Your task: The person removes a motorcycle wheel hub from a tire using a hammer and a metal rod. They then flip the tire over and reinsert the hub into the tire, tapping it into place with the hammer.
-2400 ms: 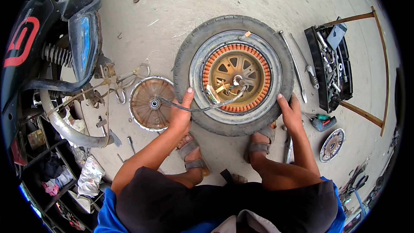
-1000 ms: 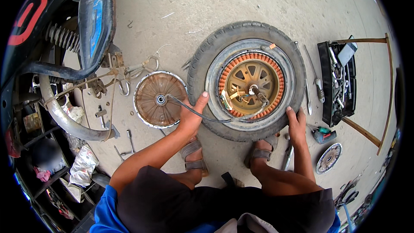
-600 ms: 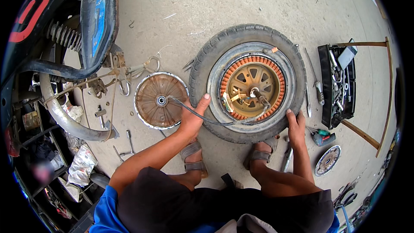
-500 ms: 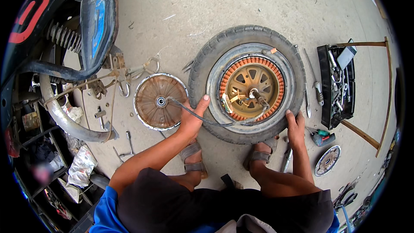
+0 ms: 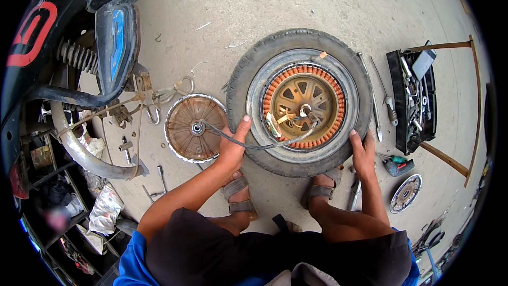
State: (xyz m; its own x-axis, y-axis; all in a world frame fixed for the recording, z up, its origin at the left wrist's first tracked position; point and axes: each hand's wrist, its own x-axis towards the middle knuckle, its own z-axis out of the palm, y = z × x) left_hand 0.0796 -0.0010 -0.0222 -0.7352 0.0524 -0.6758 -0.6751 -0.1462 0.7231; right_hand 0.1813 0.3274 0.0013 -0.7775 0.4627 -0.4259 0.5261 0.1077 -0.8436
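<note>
A scooter-type wheel with a black rubber tyre (image 5: 246,74) stands in front of me. Inside its rim lies a ring of copper coils (image 5: 269,92), around a brownish hub with a metal axle (image 5: 308,111). My left hand (image 5: 232,151) grips the tyre's lower left side, thumb on the sidewall. A grey cable (image 5: 283,143) runs from the axle over that hand toward a round rusty hub cover (image 5: 182,127) on the floor. My right hand (image 5: 363,153) holds the tyre's lower right edge, fingers partly hidden behind the rubber.
A black toolbox (image 5: 394,95) of wrenches, with a phone (image 5: 423,63) on it, sits at the right. Nearby lie a screwdriver (image 5: 391,111), a power tool (image 5: 399,167) and a slotted metal disc (image 5: 406,193). A scooter frame (image 5: 63,92) stands at the left.
The wheel appears turned slightly counterclockwise and moved a little left between my hands, which keep their hold. The whole view has also rotated slightly.
</note>
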